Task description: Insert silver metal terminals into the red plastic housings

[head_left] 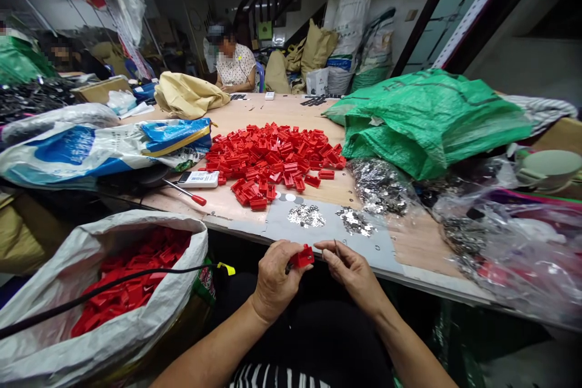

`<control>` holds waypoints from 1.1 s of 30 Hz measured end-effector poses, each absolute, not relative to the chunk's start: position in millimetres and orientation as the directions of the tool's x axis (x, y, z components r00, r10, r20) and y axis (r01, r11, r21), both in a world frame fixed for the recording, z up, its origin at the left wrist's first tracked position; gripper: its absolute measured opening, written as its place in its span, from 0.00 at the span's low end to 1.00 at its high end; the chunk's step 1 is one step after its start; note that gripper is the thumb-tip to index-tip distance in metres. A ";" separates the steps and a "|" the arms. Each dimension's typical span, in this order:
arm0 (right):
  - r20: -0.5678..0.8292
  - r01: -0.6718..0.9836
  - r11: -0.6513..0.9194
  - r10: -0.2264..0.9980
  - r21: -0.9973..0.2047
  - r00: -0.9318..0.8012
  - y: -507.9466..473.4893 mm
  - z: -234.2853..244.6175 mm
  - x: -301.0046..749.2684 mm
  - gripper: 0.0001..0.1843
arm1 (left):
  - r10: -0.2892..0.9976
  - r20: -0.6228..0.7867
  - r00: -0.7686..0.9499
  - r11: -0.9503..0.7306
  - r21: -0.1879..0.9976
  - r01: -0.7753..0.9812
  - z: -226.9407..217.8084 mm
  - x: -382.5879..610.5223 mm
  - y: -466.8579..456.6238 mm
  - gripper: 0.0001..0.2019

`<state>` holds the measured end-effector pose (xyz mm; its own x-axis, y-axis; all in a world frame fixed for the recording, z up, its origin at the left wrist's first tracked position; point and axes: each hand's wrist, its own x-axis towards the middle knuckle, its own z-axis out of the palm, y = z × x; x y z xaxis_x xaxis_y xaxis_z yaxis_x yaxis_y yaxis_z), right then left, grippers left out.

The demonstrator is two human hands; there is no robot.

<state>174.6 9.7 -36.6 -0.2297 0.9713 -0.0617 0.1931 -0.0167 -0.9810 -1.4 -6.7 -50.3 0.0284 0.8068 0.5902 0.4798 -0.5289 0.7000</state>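
My left hand (278,276) grips a small red plastic housing (302,256) between thumb and fingers, just off the table's front edge. Right beside it, my right hand (348,267) is pinched, its fingertips close to the housing's open side; whatever they hold is too small to make out. Just beyond my hands, two small heaps of flat silvery metal pieces, the left heap (306,216) and the right heap (355,222), lie on a grey sheet (282,233). Behind them spreads a large pile of similar red housings (273,154).
To my left stands an open white sack (182,230) of red housings, with a black cable (136,274) across it. A red-tipped lever (191,196) juts over the table. Bags of metal pieces (379,188) and a green sack (436,121) lie right. A person (235,66) sits opposite.
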 end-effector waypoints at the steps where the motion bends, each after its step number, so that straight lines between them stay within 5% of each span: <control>1: -0.066 0.184 -0.026 0.974 -0.983 -0.215 10.9 -36.6 176.3 0.21 | 0.799 0.600 0.032 -0.536 0.687 0.491 -50.0 -1.1 -6.5 0.12; 7: -0.022 0.164 0.021 0.966 -0.986 -0.258 15.0 -37.6 172.7 0.15 | 0.722 0.690 0.049 -0.612 0.603 0.512 -48.3 1.7 -6.7 0.13; 18: -0.190 0.058 -0.182 0.895 -0.982 -0.403 16.3 -36.8 171.7 0.20 | 0.704 0.706 0.078 -0.661 0.612 0.434 -55.3 5.0 -9.3 0.14; 29: -0.273 -0.102 -0.381 0.802 -0.919 -0.531 8.3 -42.0 179.6 0.20 | 0.794 0.600 0.097 -0.597 0.740 0.310 -61.8 2.5 -13.9 0.16; 33: -0.304 -0.157 -0.455 0.776 -0.876 -0.553 8.7 -43.5 179.1 0.23 | 0.895 0.435 0.098 -0.445 0.886 0.130 -63.1 -0.2 -14.5 0.17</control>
<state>179.1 8.7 -43.5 -0.5527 0.7758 -0.3044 -0.1568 -0.4555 -0.8763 -0.2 -14.5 -63.1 0.0979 0.8949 0.4354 0.1304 -0.4453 0.8859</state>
